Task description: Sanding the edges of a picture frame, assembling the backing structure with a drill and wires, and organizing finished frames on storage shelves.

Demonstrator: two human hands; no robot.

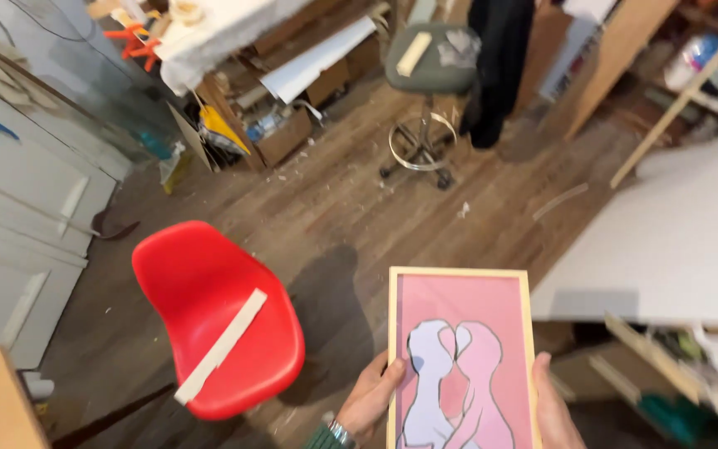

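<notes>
Both hands hold a framed pink picture upright over a cluttered workshop floor.

The left hand (373,392) is clamped on the left edge of the framed picture (461,349), thumb over the wooden frame; the right hand (555,407) grips the right edge, so the picture sits low in the middle of the view, between the hands. Its long axis runs away from the person, top edge pointing toward the far stool (430,75). To the left, well apart, stands a red chair (209,308) with a pale wooden strip (221,345) lying slantwise across its seat. A white tabletop (683,241) lies just to the right. Beyond it a dark garment (496,66) hangs beside the stool, and white cabinets (18,216) line the left wall.
</notes>
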